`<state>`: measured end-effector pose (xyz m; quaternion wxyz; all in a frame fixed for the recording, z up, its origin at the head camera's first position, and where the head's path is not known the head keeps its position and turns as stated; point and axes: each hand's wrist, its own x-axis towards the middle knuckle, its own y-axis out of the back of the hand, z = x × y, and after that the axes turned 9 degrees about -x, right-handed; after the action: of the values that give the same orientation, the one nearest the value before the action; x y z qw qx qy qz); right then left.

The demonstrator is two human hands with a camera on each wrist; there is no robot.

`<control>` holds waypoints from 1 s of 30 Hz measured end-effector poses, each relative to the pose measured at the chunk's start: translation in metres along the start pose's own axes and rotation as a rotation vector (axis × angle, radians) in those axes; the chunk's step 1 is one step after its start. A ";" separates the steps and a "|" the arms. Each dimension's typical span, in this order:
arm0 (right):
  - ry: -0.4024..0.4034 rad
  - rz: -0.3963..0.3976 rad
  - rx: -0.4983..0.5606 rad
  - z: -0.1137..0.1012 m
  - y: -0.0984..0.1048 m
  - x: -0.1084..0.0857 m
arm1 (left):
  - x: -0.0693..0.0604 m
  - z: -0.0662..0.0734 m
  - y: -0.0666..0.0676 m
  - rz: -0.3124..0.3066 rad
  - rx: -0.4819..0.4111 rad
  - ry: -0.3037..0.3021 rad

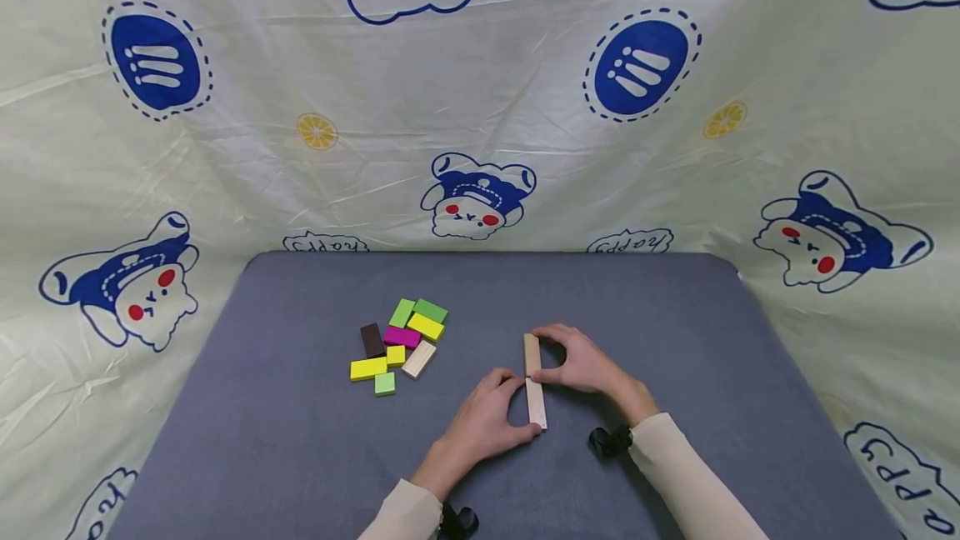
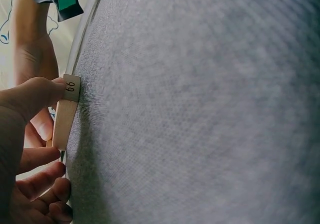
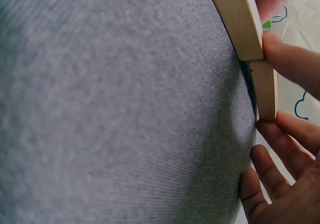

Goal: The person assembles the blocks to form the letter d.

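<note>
Two plain wooden blocks lie end to end in a line on the grey table. My left hand [image 1: 487, 419] pinches the near wooden block [image 1: 536, 405] lengthwise, thumb at its near end and a fingertip at its far end. That thumb end bears the number 66 in the left wrist view, where the block [image 2: 65, 121] stands on the cloth. My right hand [image 1: 588, 363] pinches the far wooden block [image 1: 532, 354] between thumb and index finger. In the right wrist view the near ends of the far block [image 3: 264, 92] and the other block meet, slightly offset.
Left of the hands lies a loose cluster of blocks: green [image 1: 402, 312], yellow [image 1: 368, 369], magenta [image 1: 402, 337], dark brown [image 1: 372, 341] and plain wood [image 1: 419, 359]. The grey table [image 1: 262, 423] ends at a printed white curtain [image 1: 255, 107].
</note>
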<state>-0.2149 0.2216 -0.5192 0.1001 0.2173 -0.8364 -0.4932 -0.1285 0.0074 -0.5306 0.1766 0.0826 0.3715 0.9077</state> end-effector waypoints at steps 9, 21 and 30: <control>0.007 -0.013 -0.011 0.002 -0.003 0.001 | 0.000 0.000 0.000 -0.001 0.013 0.004; 0.009 0.016 0.013 0.005 -0.008 -0.002 | 0.001 -0.002 -0.002 0.005 0.012 -0.001; -0.003 0.097 0.093 0.001 -0.010 -0.010 | 0.001 -0.004 0.010 -0.037 -0.119 0.040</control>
<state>-0.2038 0.2228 -0.5277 0.1125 0.1804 -0.8681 -0.4486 -0.1331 -0.0012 -0.5265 0.1903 0.0469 0.3219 0.9263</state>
